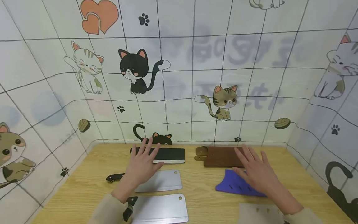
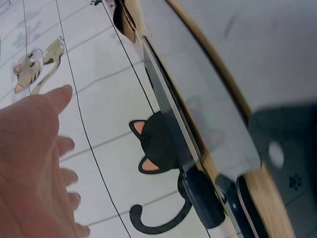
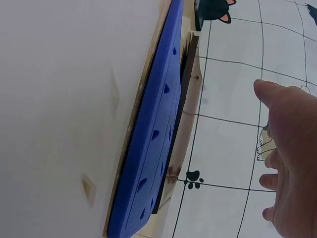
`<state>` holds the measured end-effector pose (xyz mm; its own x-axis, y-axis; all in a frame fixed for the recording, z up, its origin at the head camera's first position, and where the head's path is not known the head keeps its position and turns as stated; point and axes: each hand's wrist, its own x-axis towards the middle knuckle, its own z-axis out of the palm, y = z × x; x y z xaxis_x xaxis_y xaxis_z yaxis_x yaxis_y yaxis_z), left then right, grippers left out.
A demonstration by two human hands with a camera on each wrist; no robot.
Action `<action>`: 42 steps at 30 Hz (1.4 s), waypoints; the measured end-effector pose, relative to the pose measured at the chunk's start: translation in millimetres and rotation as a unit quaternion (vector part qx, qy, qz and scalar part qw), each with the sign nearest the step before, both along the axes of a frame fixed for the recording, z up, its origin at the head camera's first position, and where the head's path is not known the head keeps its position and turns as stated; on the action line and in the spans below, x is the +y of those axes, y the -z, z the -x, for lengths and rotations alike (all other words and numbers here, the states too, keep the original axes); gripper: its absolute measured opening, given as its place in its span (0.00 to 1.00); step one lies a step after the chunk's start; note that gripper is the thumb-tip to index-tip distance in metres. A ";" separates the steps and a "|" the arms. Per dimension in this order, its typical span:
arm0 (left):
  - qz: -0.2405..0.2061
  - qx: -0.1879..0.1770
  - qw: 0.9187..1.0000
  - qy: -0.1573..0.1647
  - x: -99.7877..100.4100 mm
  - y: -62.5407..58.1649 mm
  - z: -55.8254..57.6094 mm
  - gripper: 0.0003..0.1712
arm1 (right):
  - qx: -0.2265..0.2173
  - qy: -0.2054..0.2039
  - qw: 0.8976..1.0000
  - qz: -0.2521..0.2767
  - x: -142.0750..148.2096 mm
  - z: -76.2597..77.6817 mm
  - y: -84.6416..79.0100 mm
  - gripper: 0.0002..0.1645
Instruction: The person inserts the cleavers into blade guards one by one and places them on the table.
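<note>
My left hand is held with spread fingers above the knives on the left, and nothing is in its grasp. Beneath and around it lie a dark-bladed cleaver at the back, a silver cleaver in the middle and another silver cleaver in front. Their handles point left. My right hand, fingers likewise spread, hovers over a blue slotted blade cover. Behind that cover is a brown sheath with straps. A whitish slotted cover lies nearest me, partly cut off by the frame.
The wooden table meets a white cloth wall printed with cats and grid lines at its back edge. Similar cloth walls rise along the left and right sides. Bare wood separates the knives from the covers.
</note>
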<state>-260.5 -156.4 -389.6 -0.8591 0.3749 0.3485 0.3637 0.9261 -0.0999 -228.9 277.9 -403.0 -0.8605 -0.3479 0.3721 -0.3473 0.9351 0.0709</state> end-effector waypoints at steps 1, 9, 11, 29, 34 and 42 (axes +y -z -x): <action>0.000 0.003 1.000 0.004 -2.8 -0.4 2.6 0.44 | 0.002 -0.001 1.000 0.000 0.3 2.3 0.2 0.46; -0.025 -0.009 0.999 0.039 -27.2 -4.7 22.0 0.44 | -0.017 -0.002 1.000 0.007 -2.4 18.2 -8.2 0.47; -0.032 -0.016 0.998 0.044 -33.4 -4.7 26.3 0.45 | -0.026 -0.008 1.000 0.013 -4.2 20.4 -9.7 0.48; -0.234 -0.167 0.950 0.121 -94.3 17.3 75.8 0.45 | -0.163 -0.087 0.962 0.200 17.5 79.5 12.2 0.63; -0.251 -0.194 0.943 0.105 -95.3 27.3 90.4 0.47 | -0.175 -0.092 0.957 0.211 27.0 92.7 18.3 0.64; -0.269 -0.231 0.932 0.070 -95.1 39.2 102.9 0.48 | -0.213 -0.047 0.956 0.195 24.0 103.3 29.4 0.69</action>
